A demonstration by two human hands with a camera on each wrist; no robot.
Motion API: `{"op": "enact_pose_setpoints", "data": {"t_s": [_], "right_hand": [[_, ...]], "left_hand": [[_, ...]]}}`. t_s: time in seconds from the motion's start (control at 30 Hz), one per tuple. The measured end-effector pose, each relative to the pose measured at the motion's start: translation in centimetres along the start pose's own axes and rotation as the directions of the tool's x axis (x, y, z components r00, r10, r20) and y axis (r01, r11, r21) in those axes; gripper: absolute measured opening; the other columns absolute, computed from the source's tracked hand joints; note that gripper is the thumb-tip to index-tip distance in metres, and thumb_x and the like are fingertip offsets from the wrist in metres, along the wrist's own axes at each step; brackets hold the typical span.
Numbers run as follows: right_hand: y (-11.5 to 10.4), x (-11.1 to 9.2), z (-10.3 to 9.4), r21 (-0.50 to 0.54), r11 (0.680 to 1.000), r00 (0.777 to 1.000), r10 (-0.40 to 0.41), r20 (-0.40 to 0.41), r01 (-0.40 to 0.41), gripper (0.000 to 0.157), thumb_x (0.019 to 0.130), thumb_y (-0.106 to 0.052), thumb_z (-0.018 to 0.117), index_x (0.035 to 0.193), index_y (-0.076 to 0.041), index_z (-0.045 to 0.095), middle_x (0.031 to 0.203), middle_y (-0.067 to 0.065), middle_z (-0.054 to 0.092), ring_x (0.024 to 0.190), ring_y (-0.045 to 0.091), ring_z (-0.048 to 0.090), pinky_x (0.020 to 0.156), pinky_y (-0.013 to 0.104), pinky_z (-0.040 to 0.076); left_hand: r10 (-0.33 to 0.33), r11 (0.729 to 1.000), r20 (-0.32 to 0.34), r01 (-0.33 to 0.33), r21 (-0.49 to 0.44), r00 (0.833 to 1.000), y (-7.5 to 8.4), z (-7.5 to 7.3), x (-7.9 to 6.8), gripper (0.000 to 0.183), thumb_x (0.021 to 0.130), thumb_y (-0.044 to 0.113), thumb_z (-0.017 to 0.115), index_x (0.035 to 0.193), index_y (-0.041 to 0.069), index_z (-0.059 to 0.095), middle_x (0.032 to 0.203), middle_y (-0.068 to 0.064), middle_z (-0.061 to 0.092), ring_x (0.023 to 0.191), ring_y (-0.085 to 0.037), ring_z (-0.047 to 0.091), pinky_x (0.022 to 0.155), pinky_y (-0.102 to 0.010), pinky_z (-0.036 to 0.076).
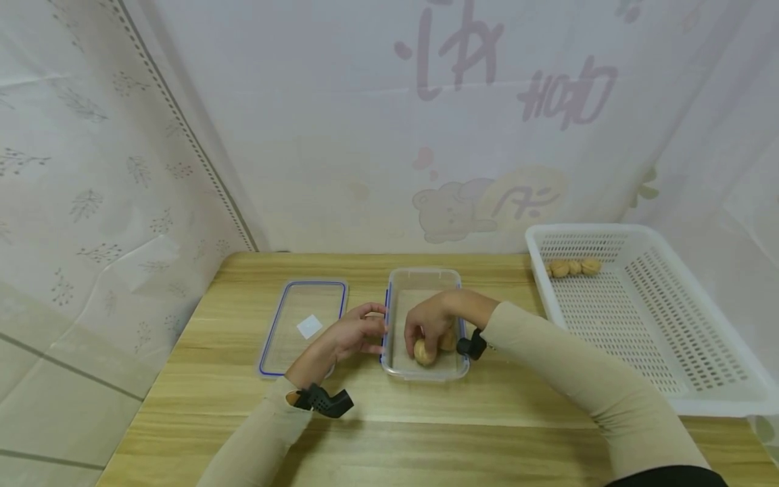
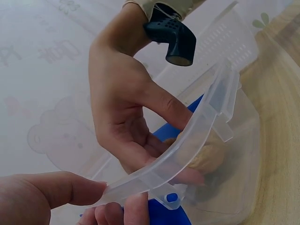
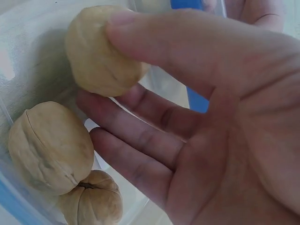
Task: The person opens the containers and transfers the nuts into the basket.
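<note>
A clear plastic food container (image 1: 425, 273) with blue side clips stands on the wooden table. My right hand (image 1: 431, 321) reaches down into it and pinches a walnut (image 3: 101, 51) between thumb and fingers. Two more walnuts, a large walnut (image 3: 50, 147) and a smaller walnut (image 3: 93, 199), lie in the container beside those fingers. At the container's left side, my left hand (image 1: 359, 331) holds the rim, its thumb (image 2: 82, 189) on one side and fingers on the other.
Left of the container lies its clear lid (image 1: 282, 338) with a blue seal and a white square label (image 1: 310, 327). A white perforated basket (image 1: 608, 230) stands at the right, with several walnuts (image 1: 574, 268) in its far left corner. A printed curtain hangs behind the table (image 1: 377, 446).
</note>
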State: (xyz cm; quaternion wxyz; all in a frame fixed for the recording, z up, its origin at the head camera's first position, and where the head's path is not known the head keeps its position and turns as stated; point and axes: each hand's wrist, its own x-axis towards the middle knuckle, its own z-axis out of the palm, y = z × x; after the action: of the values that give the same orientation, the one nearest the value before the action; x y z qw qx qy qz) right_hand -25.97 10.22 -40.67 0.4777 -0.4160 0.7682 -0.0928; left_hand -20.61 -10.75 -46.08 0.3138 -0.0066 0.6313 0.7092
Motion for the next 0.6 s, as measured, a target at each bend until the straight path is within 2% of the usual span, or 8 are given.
{"op": "enact_pose_setpoints", "data": {"t_s": [0.27,0.47,0.6], "right_hand": [[0.41,-0.25,0.08,0.047,0.998,0.998,-0.039,-0.058,0.041,0.028,0.086,0.000,0.077,0.111,-0.010,0.074,0.099,-0.007,0.062,0.092,0.007,0.053,0.083,0.021,0.048],[0.71,-0.58,-0.01,0.061,0.991,0.988,-0.108,-0.114,0.116,0.032,0.081,0.009,0.069,0.110,-0.006,0.073,0.093,-0.005,0.062,0.081,0.006,0.048,0.072,0.019,0.042],[1.06,-0.85,-0.08,0.039,0.987,0.975,-0.147,-0.166,0.156,0.036,0.078,0.009,0.067,0.111,-0.005,0.071,0.097,-0.004,0.063,0.085,0.006,0.050,0.078,0.019,0.044]], "left_hand": [[0.002,1.000,-0.001,-0.002,-0.002,1.000,0.02,0.10,-0.02,0.044,0.095,-0.001,0.055,0.136,-0.004,0.039,0.098,-0.004,0.053,0.085,-0.012,0.054,0.066,-0.029,0.062],[0.003,1.000,-0.005,-0.003,-0.004,1.000,0.04,0.12,-0.08,0.043,0.095,-0.002,0.053,0.136,-0.003,0.040,0.097,-0.004,0.054,0.084,-0.012,0.054,0.066,-0.029,0.062],[0.003,1.000,-0.008,-0.003,-0.005,1.000,0.08,0.16,-0.05,0.041,0.095,-0.001,0.053,0.135,-0.002,0.041,0.098,-0.004,0.054,0.084,-0.012,0.055,0.066,-0.029,0.062]]}}
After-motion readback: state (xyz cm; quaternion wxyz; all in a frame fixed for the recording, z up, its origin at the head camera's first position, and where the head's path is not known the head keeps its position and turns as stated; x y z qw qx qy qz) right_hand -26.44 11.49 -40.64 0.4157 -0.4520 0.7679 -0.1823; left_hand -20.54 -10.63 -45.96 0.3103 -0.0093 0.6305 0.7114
